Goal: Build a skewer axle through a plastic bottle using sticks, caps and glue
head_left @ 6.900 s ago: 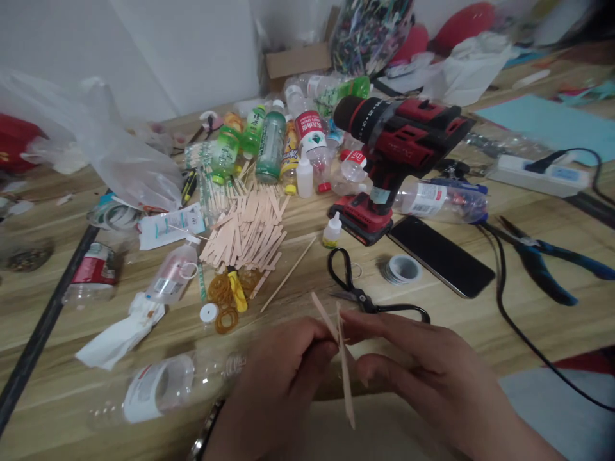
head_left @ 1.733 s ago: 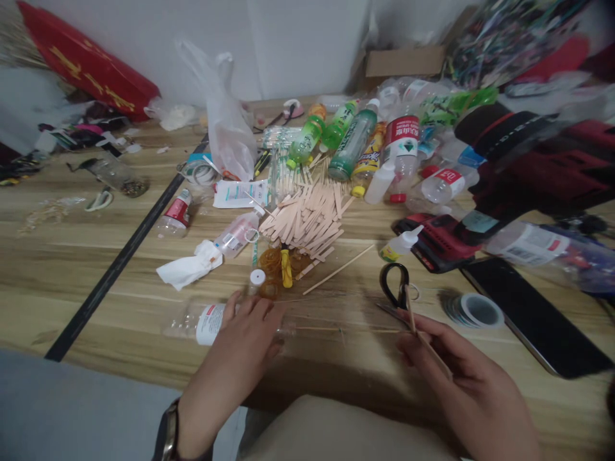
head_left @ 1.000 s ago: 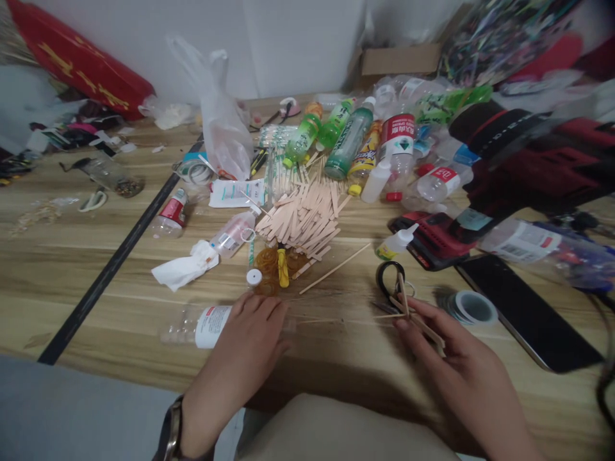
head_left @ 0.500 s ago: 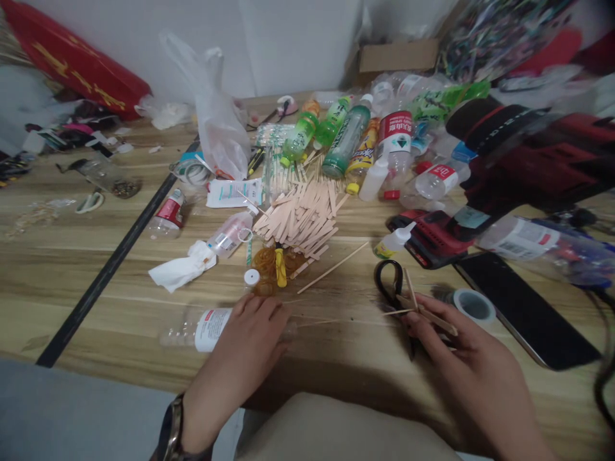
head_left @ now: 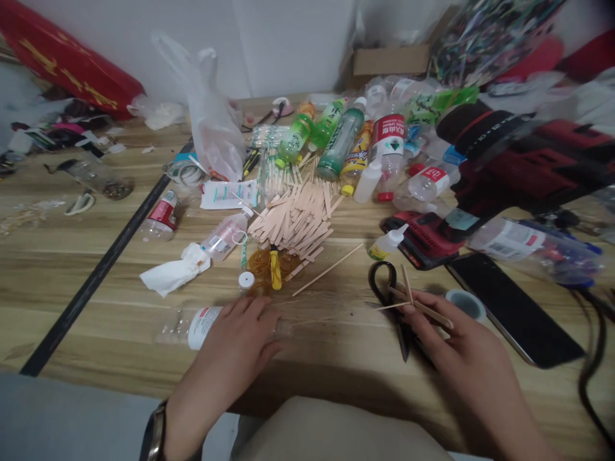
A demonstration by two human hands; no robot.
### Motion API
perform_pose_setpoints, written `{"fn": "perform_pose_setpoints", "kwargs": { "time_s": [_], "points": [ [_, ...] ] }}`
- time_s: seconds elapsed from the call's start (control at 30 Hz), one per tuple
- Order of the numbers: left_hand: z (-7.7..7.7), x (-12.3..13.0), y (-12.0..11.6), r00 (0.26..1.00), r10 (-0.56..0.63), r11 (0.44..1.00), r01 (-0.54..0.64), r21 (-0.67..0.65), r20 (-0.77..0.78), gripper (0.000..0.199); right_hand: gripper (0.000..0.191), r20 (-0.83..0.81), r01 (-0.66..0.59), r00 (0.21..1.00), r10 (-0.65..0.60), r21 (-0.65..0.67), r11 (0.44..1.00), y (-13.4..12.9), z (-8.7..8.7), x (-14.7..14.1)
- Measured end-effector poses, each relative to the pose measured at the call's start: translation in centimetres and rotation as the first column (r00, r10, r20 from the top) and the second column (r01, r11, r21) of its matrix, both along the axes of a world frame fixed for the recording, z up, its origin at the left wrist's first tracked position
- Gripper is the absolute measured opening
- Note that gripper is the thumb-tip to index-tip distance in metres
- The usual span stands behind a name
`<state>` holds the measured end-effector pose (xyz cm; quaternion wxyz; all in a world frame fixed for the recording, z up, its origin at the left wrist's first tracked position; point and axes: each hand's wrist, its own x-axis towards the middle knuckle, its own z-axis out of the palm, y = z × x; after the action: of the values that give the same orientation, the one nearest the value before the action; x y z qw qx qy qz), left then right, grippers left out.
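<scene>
My left hand point(head_left: 243, 336) curls over a clear plastic bottle point(head_left: 185, 328) with a white label, lying on its side at the front of the table. The palm and fingers hide much of it. Between thumb and fingers, my right hand point(head_left: 456, 342) pinches a few small wooden sticks point(head_left: 407, 288) that cross one another; whether they are joined I cannot tell. Black-handled scissors point(head_left: 376, 282) lie just beneath and left of that hand. A thin wooden stick point(head_left: 327, 270) rests between the hands, beyond them. Rubber bands point(head_left: 259, 264) and a yellow-handled tool point(head_left: 275, 270) lie behind my left hand.
A heap of flat wooden sticks point(head_left: 298, 218) fills the middle. Several drink bottles point(head_left: 343, 141) lie behind it. At right are a red-black power drill point(head_left: 509, 166), a glue bottle point(head_left: 387, 243), a tape roll point(head_left: 466, 305) and a phone point(head_left: 516, 307). A white bag point(head_left: 216, 121) stands at back left.
The view has shifted slightly, so most things appear a little farther left. Both hands keep nearly the same place and grip; the sticks in my right hand have tilted slightly.
</scene>
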<state>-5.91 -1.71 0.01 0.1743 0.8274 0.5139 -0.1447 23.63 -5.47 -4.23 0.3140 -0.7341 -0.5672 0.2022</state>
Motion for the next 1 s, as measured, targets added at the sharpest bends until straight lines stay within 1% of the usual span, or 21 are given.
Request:
{"fn": "perform_pose_setpoints", "kwargs": {
  "time_s": [0.13, 0.27, 0.47, 0.6, 0.73, 0.83, 0.9, 0.97, 1.0],
  "points": [
    [0.0, 0.1, 0.1, 1.0, -0.012, 0.999, 0.012, -0.032, -0.009, 0.031, 0.034, -0.015, -0.003, 1.0, 0.003, -0.006, 1.0, -0.4, -0.3, 0.0],
    [0.0, 0.4, 0.2, 1.0, -0.014, 0.999, 0.014, -0.031, -0.024, 0.029, 0.032, 0.002, -0.008, 1.0, 0.007, 0.019, 1.0, -1.1, -0.8, 0.2],
    [0.0, 0.7, 0.5, 0.999, -0.034, 0.999, 0.034, -0.017, -0.012, 0.027, 0.035, 0.039, -0.009, 0.999, 0.007, 0.046, 0.999, -2.0, -1.4, 0.4],
    [-0.3, 0.6, 0.4, 0.999, -0.035, 0.999, 0.035, 0.014, -0.006, 0.028, 0.035, 0.09, -0.051, 0.995, 0.045, 0.061, 0.997, -2.6, -2.1, 0.7],
    [-0.7, 0.3, 0.3, 0.998, -0.058, 0.996, 0.056, 0.063, 0.028, 0.033, 0.04, 0.223, -0.14, 0.967, 0.124, 0.059, 0.988, -3.7, -2.6, 1.6],
    [-0.9, 0.3, 0.2, 0.994, -0.075, 0.993, 0.068, 0.096, 0.078, 0.038, 0.049, 0.302, -0.23, 0.93, 0.209, 0.035, 0.972, -4.7, -2.4, 2.3],
    [-1.0, 0.3, 0.1, 0.991, -0.087, 0.991, 0.075, 0.113, 0.102, 0.043, 0.054, 0.331, -0.26, 0.913, 0.238, 0.024, 0.965, -5.5, -2.0, 2.8],
    [-1.0, 0.5, 0.2, 0.989, -0.095, 0.987, 0.079, 0.137, 0.116, 0.043, 0.052, 0.348, -0.264, 0.906, 0.24, 0.022, 0.964, -6.3, -1.8, 3.4],
    [-0.9, 0.6, 0.2, 0.988, -0.098, 0.985, 0.08, 0.152, 0.118, 0.041, 0.047, 0.35, -0.253, 0.908, 0.229, 0.023, 0.967, -6.8, -1.7, 3.7]
  ]
}}
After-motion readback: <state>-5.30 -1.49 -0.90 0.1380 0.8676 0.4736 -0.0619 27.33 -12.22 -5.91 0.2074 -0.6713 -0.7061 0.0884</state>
